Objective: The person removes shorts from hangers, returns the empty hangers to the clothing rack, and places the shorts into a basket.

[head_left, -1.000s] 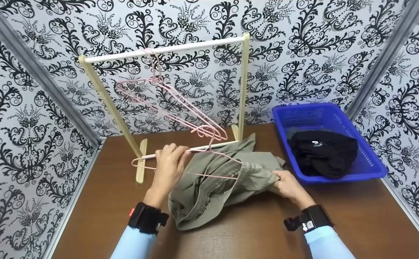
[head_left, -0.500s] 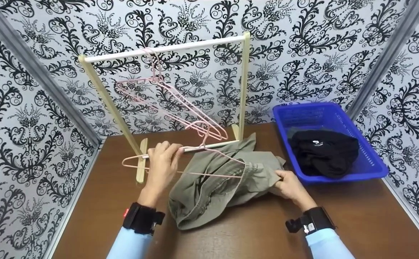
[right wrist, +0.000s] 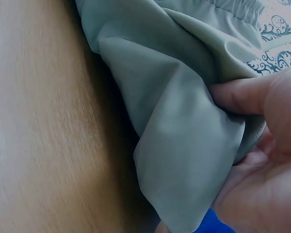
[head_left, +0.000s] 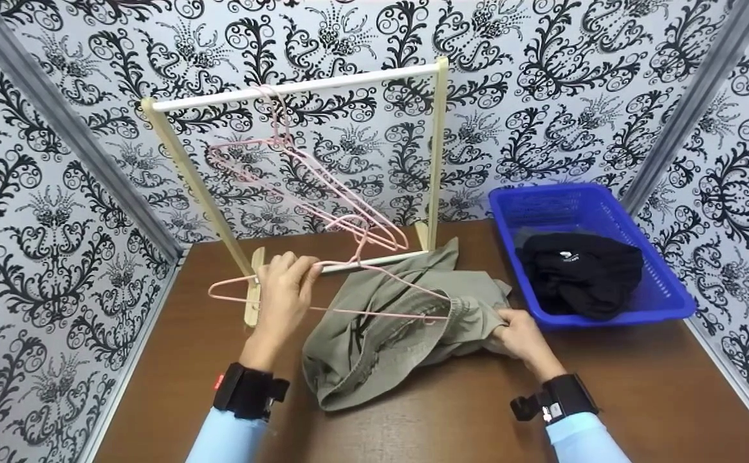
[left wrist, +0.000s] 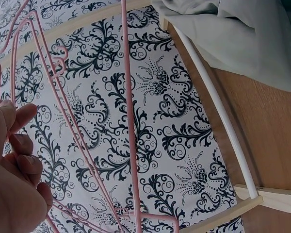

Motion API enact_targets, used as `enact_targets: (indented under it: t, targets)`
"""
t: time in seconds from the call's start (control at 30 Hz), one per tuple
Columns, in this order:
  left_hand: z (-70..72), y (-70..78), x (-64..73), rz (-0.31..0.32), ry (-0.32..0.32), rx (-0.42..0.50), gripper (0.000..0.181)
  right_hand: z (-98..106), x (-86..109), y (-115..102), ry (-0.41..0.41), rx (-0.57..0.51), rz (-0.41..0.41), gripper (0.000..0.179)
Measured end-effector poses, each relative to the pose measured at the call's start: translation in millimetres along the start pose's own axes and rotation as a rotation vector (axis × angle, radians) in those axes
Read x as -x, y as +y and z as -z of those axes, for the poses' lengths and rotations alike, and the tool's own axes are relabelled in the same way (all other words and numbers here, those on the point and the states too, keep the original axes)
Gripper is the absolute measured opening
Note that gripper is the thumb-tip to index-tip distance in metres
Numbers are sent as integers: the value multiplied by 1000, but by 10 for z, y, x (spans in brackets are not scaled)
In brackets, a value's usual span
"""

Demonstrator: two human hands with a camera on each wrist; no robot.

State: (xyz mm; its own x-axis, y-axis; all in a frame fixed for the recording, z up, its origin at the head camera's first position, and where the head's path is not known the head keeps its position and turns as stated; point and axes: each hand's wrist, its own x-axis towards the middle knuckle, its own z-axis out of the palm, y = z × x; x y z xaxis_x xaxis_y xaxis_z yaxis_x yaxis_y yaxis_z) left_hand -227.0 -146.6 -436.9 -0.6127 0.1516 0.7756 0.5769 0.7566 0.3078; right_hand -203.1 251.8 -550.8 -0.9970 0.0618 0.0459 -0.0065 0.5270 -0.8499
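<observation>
Olive-green pants [head_left: 387, 360] with a gathered elastic waistband lie in a heap on the table. A pink hanger [head_left: 387, 314] reaches over them, its right end inside the waistband opening. My left hand [head_left: 281, 289] grips the hanger's upper arm, left of its hook. In the left wrist view the hanger's long lower bar [left wrist: 130, 107] runs past that hand [left wrist: 14, 165]. My right hand [head_left: 522, 337] pinches the pants at their right side. Close up in the right wrist view, thumb and fingers hold a fold of the cloth [right wrist: 179, 121]; part of the fingers is hidden behind it.
Behind the pants stands a rack with a white top rail [head_left: 336, 82] and wooden posts. Several pink hangers [head_left: 284, 138] hang from it. At the right, a blue basket [head_left: 657, 283] holds black clothing [head_left: 580, 276]. Patterned walls enclose the brown table [head_left: 452, 418].
My left hand has moved left with the hanger, whose left end now sticks out farther. The right hand keeps its hold on the pants, and the waistband edge has shifted slightly right.
</observation>
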Motion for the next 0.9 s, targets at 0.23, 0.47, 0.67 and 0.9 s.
enact_targets:
  t: [0.23,0.47,0.67,0.9]
  targets:
    - [32,-18,-7,10,-8,-3,12,-15,-4,35,14,80,-6,24]
    - [55,-29,-3,8,1,-9,8,-16,-5,64,10,123,-18,25]
    - [73,-43,10,19,-1,-20,14,4,-3,87,-14,156,-34,27]
    - [98,-55,2,19,5,-33,5,14,-4,115,-27,184,-44,26]
